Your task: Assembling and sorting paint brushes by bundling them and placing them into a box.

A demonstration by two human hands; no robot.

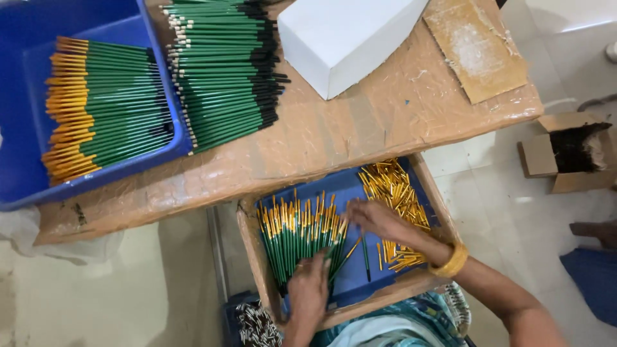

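At the far left, a blue plastic tub (26, 115) is being kept on the brown table (360, 122), and a stack of green pencils with gold caps (103, 109) is lying inside it, caps pointing left. Just to its right, a loose heap of green pencils with black ends (222, 71) is resting on the table top, touching the tub's wall. Nearer and lower, a wooden tray with a blue lining (350, 193) is being held below the table edge, and a fan of green gold-capped pencils (295, 238) is spread across its left half. The left hand (308, 292) is being pressed down on the near ends of that fan, fingers curled together over the pencil bottoms. The right hand (379, 218) is being laid over the fan's right edge, fingers spread slightly apart and flat on the caps; whether anything is being pinched beneath it cannot be told. A gold bangle (452, 261) is being worn on that wrist. Just right of the hand, a pile of loose gold caps (395, 193) is lying in the tray's right half. Farther off, a white box (340, 38) and a cardboard scrap (475, 48) are sitting on the table, and at the far right an open carton (565, 151) is standing on the tiled floor (501, 212).
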